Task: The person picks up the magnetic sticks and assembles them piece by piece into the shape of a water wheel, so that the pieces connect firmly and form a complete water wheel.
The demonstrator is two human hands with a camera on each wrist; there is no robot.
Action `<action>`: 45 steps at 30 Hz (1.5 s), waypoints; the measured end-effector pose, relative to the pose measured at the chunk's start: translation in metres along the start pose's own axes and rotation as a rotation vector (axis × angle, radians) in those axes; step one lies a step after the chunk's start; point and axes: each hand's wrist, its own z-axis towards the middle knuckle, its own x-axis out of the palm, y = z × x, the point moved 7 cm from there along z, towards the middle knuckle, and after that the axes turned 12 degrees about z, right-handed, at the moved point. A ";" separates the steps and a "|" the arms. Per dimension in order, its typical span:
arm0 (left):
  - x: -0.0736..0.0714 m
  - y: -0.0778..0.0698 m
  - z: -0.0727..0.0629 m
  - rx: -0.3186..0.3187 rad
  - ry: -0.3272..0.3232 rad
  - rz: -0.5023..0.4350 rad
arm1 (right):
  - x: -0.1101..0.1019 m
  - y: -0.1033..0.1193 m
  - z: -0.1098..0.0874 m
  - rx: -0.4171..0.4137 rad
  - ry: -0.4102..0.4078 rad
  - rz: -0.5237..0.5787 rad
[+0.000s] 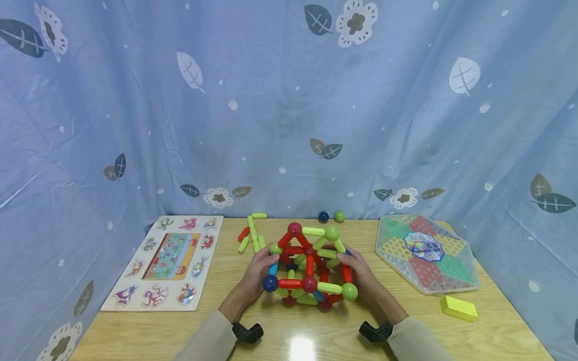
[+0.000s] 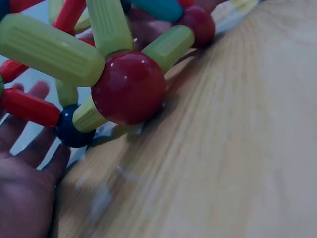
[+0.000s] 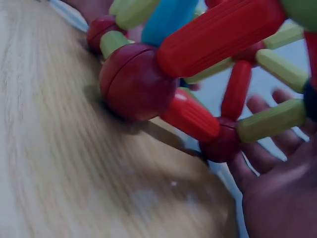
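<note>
A magnetic ball-and-stick structure [image 1: 309,284] of red, yellow-green and blue rods joined by coloured balls is in front of me at the middle of the table. My left hand [image 1: 255,277] grips its left side, thumb near a green ball [image 1: 275,248]. On the right side my right hand [image 1: 365,275] holds it, thumb by a dark blue ball. In the left wrist view, a red ball [image 2: 130,87] is at the underside, close to the tabletop. The right wrist view shows another red ball [image 3: 138,82] low down, with spread fingers beside the frame. The rods partly hide the fingers.
Loose rods [image 1: 252,228] lie behind the structure to the left; a blue ball [image 1: 323,216] and green ball [image 1: 339,216] sit at the back. A picture puzzle board [image 1: 207,225] lies left. On the right are a clear hexagonal box [image 1: 422,286] and a yellow block [image 1: 458,308].
</note>
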 end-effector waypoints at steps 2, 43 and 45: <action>0.001 0.003 0.002 -0.019 0.008 0.009 | 0.003 -0.005 0.002 0.034 0.004 0.004; -0.005 0.003 -0.032 -0.076 -0.221 0.132 | 0.027 -0.016 -0.003 0.069 0.225 0.085; -0.009 0.001 -0.037 -0.072 -0.225 0.114 | 0.026 -0.013 -0.003 0.062 0.288 0.162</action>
